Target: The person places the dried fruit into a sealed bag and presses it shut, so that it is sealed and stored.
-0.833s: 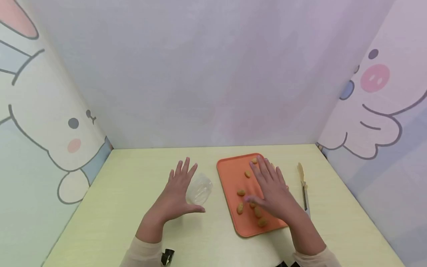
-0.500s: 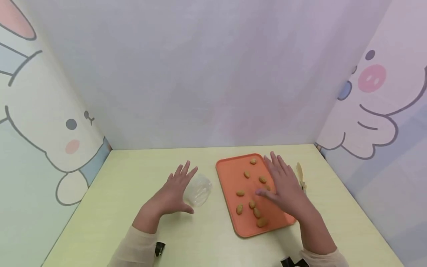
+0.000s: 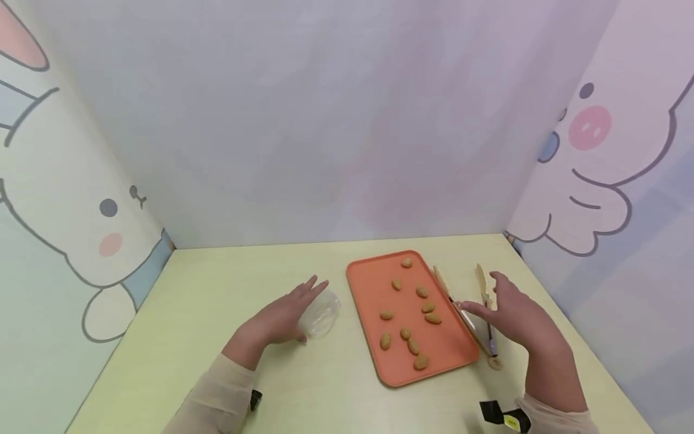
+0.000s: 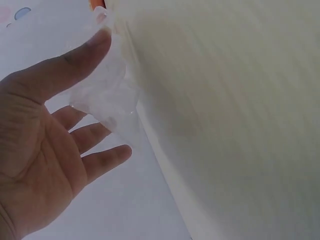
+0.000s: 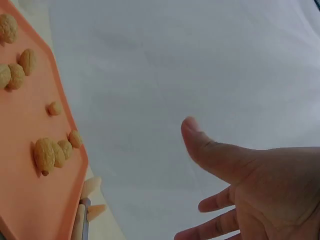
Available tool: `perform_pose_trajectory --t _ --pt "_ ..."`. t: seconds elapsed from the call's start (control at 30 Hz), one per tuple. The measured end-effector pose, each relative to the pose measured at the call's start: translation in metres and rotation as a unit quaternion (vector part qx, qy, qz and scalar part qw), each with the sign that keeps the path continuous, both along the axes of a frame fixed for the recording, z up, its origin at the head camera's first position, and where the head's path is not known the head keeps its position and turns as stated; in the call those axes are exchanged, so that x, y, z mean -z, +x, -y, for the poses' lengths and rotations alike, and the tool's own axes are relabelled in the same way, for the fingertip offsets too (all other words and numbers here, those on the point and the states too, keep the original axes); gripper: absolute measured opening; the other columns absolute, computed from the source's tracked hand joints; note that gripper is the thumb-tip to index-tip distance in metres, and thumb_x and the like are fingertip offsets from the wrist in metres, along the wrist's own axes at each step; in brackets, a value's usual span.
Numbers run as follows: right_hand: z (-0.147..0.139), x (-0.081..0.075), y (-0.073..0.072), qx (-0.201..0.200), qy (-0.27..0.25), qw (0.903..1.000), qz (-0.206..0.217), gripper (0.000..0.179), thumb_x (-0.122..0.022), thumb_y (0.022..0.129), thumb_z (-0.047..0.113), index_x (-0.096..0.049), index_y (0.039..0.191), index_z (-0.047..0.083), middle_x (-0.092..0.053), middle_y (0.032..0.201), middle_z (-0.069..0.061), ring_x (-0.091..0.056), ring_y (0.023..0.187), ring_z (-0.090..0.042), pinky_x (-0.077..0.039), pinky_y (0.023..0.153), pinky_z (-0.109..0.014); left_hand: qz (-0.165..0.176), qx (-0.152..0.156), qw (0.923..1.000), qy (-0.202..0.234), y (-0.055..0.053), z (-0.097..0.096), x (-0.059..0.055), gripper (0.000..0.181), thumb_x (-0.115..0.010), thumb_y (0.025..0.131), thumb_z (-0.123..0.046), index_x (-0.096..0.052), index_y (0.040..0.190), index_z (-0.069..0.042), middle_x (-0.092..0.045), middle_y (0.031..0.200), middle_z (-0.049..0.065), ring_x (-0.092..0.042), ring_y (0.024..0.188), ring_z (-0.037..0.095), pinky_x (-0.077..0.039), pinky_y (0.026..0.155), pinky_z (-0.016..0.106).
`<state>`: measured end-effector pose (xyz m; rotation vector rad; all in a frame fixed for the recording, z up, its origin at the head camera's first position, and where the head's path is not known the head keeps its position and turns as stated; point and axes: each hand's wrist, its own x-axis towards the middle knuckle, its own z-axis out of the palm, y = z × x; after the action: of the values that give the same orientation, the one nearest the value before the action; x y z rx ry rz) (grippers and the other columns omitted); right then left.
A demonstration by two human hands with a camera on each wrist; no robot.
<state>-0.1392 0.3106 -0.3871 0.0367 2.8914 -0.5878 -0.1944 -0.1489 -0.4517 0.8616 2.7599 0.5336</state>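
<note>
Right hand (image 3: pixel 528 319) has shifted off orange rectangular tray (image 3: pixel 409 310), left hand (image 3: pixel 278 319) at clear plastic bag (image 3: pixel 324 313), both released: nothing's picked up.

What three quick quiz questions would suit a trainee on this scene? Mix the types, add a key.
1. True or false: the right hand holds nothing, and the tongs lie beside the orange tray.

2. Which is nearest the left hand?
A) the tongs
B) the clear plastic bag
C) the orange tray

3. In the head view, how many wrinkled dried-fruit-like pieces lie on the orange tray?

Key:
1. True
2. B
3. Ten
</note>
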Motion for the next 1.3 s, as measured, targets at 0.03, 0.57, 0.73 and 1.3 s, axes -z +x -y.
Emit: perform_pose_trajectory --t 0.03,0.57,0.73,1.3 --pt "-0.004 0.002 0.0 0.005 0.003 0.9998 0.017 0.123 -0.051 0.081 0.08 -0.005 0.15 -0.011 -0.025 0.148 -0.04 -0.044 0.122 -0.056 -0.044 0.085 -0.061 0.002 -0.003 1.0 0.001 0.0 0.0 0.001 0.121 -0.088 0.067 -0.004 -0.012 0.158 -0.03 -0.011 0.165 0.004 -0.024 0.148 0.03 -0.041 0.105 0.047" --pt "-0.025 0.035 -0.019 0.018 0.01 0.993 0.116 0.128 -0.062 0.08 0.073 0.001 0.144 -0.018 -0.026 0.142 -0.046 -0.04 0.122 -0.061 -0.041 0.09 -0.065 0.034 -0.041 0.9975 0.047 0.004 0.003 -0.007 0.1 -0.084 0.076 -0.019 -0.025 0.155 -0.034 -0.033 0.158 -0.005 -0.036 0.143 0.02 -0.036 0.11 0.043" --pt "-0.025 0.042 -0.022 0.028 0.013 0.9913 0.128 0.13 -0.066 0.076 0.074 -0.001 0.145 -0.015 -0.029 0.142 -0.045 -0.044 0.121 -0.058 -0.041 0.091 -0.064 0.086 -0.051 0.9875 0.122 0.009 0.01 -0.014 0.101 -0.086 0.075 -0.029 -0.024 0.154 -0.038 -0.033 0.156 -0.008 -0.035 0.143 0.019 -0.033 0.112 0.045" --pt "-0.022 0.053 -0.024 0.028 0.004 0.9919 0.124 0.137 -0.075 0.07 0.069 0.004 0.147 -0.012 -0.034 0.138 -0.045 -0.047 0.118 -0.055 -0.041 0.092 -0.063 0.187 -0.085 0.9471 0.247 0.027 0.02 -0.019 0.103 -0.085 0.077 -0.031 -0.016 0.152 -0.046 -0.049 0.137 0.01 -0.065 0.101 0.026 -0.051 0.082 0.04"
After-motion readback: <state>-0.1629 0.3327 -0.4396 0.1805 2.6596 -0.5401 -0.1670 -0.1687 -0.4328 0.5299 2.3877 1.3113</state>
